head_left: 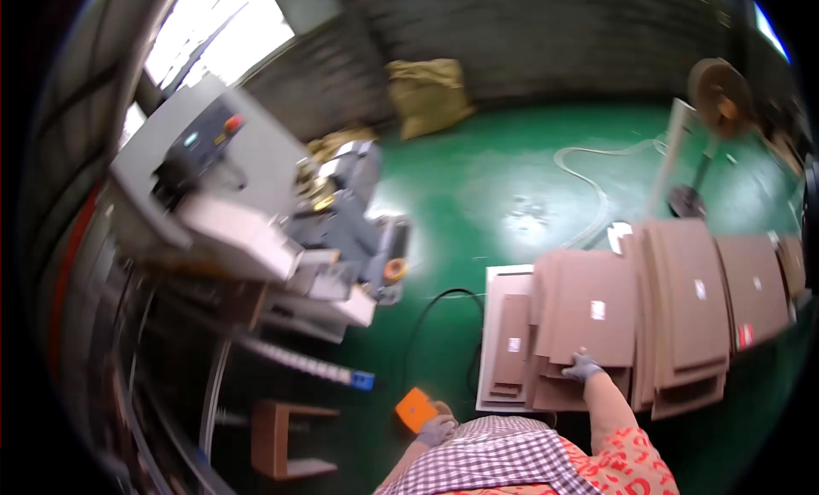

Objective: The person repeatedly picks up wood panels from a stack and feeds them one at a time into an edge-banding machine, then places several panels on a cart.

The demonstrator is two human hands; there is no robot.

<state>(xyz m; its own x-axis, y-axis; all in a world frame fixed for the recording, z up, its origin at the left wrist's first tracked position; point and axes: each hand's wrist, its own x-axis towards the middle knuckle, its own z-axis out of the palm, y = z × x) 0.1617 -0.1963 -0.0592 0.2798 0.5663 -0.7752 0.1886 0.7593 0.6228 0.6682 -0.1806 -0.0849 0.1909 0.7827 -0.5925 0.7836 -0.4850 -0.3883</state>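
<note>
My right hand (583, 366), in a grey glove, is at the lower edge of a brown board (595, 303) with a white label. Its fingers look closed on that edge, though most of them are hard to make out. The board leans among several others in a stack. Low in front of me, my left hand (438, 429), also gloved, is closed at the side of a flat-faced orange object (415, 410). What kind of thing this is, I cannot tell. A checked apron (486, 457) covers my front.
More brown boards (687, 290) stand in stacks to the right. A grey machine (213, 171) with a red button is at the left. A small brown frame (270, 440) sits lower left. Cables (426, 312) cross the green floor. A pedestal fan (719, 98) stands far right.
</note>
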